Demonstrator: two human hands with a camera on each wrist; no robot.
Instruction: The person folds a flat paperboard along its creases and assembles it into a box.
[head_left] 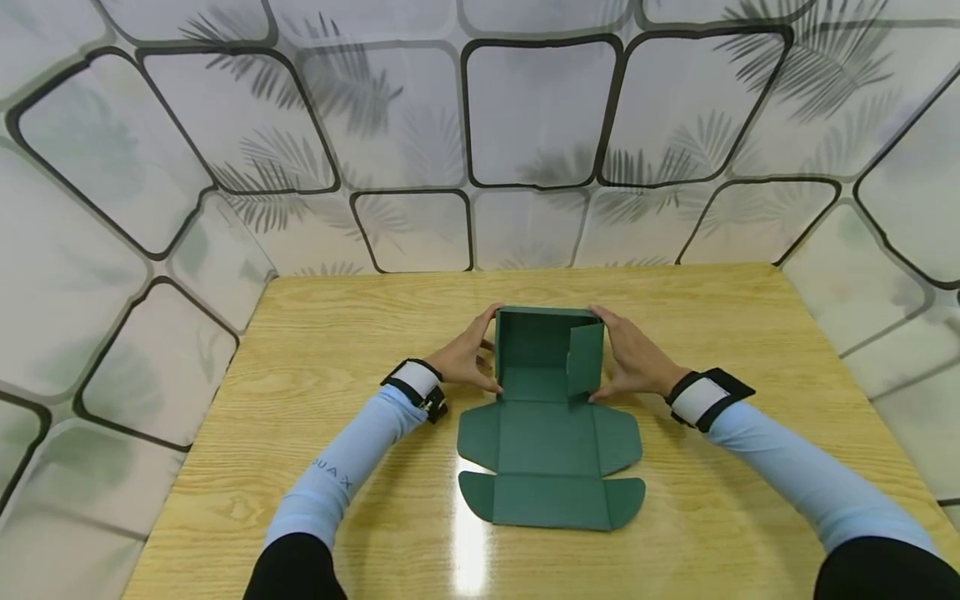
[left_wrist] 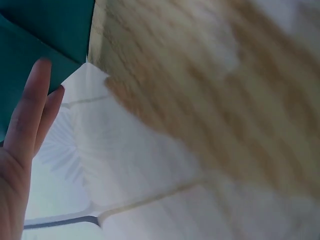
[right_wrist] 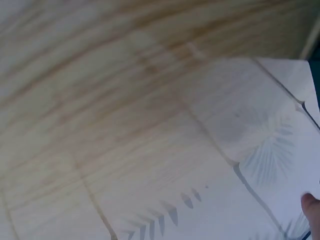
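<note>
A dark green cardboard mailer box (head_left: 549, 437) lies on the table, partly folded. Its far part stands up as a tray with walls, while the lid panel and its side flaps lie flat toward me. My left hand (head_left: 468, 354) holds the left wall, thumb low at the front and index finger at the upper corner. On the other side my right hand (head_left: 633, 358) grips the right wall likewise. One small flap (head_left: 585, 358) stands inside at the right. In the left wrist view, extended fingers (left_wrist: 30, 110) lie against the green board; the right wrist view catches only a fingertip (right_wrist: 311, 210).
The light wood-grain table (head_left: 337, 350) carries the box near its far-middle part. A patterned curtain or sheet (head_left: 540, 117) with leaf prints surrounds the table at the back and both sides. Glare shines on the tabletop just left of the flat flaps.
</note>
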